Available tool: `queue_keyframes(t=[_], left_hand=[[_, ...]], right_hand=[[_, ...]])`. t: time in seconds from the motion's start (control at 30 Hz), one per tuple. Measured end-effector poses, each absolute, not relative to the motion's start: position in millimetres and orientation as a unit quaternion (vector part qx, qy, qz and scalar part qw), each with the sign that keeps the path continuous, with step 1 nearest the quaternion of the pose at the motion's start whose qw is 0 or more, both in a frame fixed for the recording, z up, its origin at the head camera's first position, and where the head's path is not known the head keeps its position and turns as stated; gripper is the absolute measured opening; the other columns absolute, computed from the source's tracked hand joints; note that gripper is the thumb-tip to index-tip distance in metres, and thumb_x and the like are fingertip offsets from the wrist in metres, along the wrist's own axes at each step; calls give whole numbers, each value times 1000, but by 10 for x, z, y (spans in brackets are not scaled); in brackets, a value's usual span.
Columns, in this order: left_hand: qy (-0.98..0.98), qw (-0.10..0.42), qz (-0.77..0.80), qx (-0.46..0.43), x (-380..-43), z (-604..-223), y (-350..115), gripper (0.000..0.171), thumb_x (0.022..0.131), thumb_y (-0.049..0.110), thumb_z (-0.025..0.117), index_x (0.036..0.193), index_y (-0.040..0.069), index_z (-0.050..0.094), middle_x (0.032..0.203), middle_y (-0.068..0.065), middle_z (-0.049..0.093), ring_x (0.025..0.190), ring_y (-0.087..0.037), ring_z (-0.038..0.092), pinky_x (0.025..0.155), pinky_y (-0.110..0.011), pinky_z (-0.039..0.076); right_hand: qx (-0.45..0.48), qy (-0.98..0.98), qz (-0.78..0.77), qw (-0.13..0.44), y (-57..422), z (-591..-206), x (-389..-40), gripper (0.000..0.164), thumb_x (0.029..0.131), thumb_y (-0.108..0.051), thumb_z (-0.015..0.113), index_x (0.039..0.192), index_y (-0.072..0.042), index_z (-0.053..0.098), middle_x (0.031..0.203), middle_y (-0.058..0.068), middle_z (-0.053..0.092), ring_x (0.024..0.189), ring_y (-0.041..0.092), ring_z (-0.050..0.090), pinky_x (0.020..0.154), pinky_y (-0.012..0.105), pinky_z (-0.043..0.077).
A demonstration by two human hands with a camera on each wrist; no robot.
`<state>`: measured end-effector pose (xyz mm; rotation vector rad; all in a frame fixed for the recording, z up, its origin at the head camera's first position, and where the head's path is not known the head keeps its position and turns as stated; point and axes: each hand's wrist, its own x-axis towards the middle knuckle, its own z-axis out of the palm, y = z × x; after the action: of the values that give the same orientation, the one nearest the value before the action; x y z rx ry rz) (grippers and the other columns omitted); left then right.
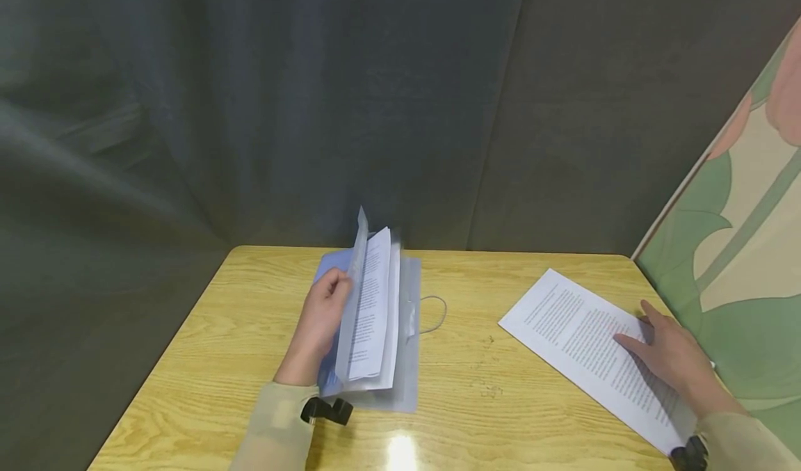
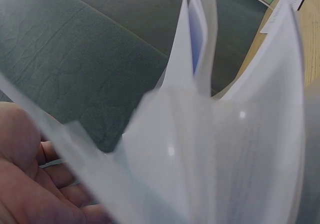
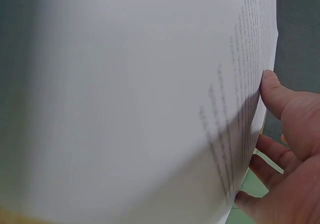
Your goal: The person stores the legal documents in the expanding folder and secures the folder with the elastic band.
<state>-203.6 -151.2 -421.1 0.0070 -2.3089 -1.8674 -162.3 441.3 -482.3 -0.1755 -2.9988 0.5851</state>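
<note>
A translucent document folder (image 1: 409,380) with a bluish cover stands partly opened on the left half of the table, printed pages (image 1: 373,304) fanned between its clear leaves. With curled fingers my left hand (image 1: 320,311) grips a clear leaf (image 1: 355,276) by its left side and holds it raised. In the left wrist view the leaves (image 2: 165,149) hide part of that hand's fingers. Over at the right, my right hand (image 1: 676,356) holds a printed sheet (image 1: 576,332) by its outer edge. The right wrist view shows the thumb (image 3: 272,86) on that edge, the other fingers spread below it.
An elastic loop (image 1: 441,314) sticks out from the folder's right side onto the wooden table (image 1: 463,401). Dark curtain (image 1: 375,109) hangs behind and to the left. A flower-patterned panel (image 1: 751,262) rises at the right edge, close beside my right hand.
</note>
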Motion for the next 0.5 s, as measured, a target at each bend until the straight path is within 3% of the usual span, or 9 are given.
queue_keyframes(t=[0.3, 0.5], left_hand=[[-772, 85, -630, 3, -2033, -4209, -1513, 21, 110, 15, 52, 91, 7, 55, 81, -7, 46, 72, -21, 46, 60, -28, 34], [-773, 87, -629, 4, -2038, -4211, -1515, 21, 110, 15, 52, 91, 7, 55, 81, -7, 46, 73, -22, 46, 61, -29, 34]], right_hand=[[-59, -980, 184, 46, 4397, -4795, -1617, 102, 107, -46, 71, 165, 16, 15, 147, 53, 38, 133, 76, 32, 106, 83, 30], [-53, -984, 163, 43, 4422, -4799, -1630, 100, 104, -46, 74, 158, 23, 25, 140, 57, 39, 126, 76, 38, 103, 82, 36]])
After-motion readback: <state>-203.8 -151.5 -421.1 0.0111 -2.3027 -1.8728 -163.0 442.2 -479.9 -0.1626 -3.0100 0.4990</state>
